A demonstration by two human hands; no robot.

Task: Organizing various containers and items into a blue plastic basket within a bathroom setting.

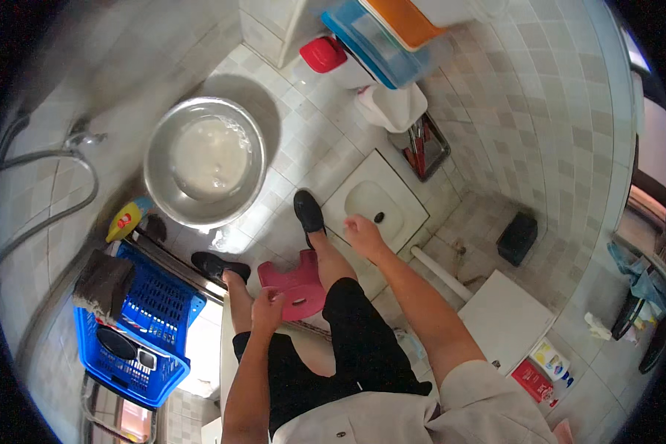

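Note:
My left hand (267, 311) hangs over the left edge of a pink plastic stool (288, 296), fingers curled in and nothing visible in them. Further right, my right hand (364, 237) is held above a white squat toilet (411, 216), its fingers also loosely closed with nothing seen in them. Both hands are apart from the things below them. Beyond my feet, a large metal basin (157, 166) stands on the tiled floor with cloudy, whitish water (211, 159) in it.
Blue plastic baskets (159, 311) with a dark cloth (103, 285) stand at left, near a yellow bottle (126, 220). A shower hose (89, 185) hangs on the left wall. A white cabinet (507, 322), a pipe (440, 272) and a black bin (516, 238) are at right. Blue tubs (381, 44) stand far off.

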